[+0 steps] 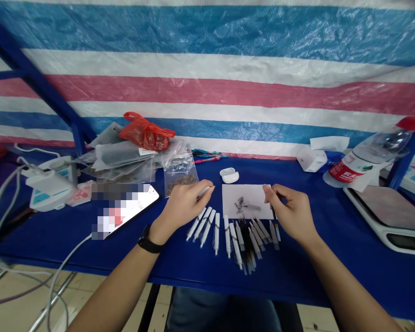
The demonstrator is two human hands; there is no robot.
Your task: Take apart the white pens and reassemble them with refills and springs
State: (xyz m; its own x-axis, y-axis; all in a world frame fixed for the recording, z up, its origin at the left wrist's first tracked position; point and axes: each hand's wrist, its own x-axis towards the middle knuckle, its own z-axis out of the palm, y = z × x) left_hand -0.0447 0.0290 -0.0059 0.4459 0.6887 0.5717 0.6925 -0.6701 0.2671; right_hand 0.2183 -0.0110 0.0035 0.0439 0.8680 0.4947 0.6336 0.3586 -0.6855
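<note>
Over the middle of the blue surface [176, 263], the left hand [206, 188] is nearly closed, its thumb and fingers pinching a slim white piece [202, 192]; the right hand [292, 212], curled likewise, pinches a thin dark stick [274, 216] by the right edge of a white card [229, 196]; dark bits [241, 203] lie on the card; at its near edge and leftward, white tubes [217, 233] and greyish strips [255, 243] fan out, their lower ends short of the surface's front edge; just beyond the card sits a small white case [230, 175]; a clear bag [182, 173] lies behind the left hand; a broad stretch of surface separates the right hand from the scale [383, 203], and a narrower one parts the left wrist from the phone [141, 203].
</note>
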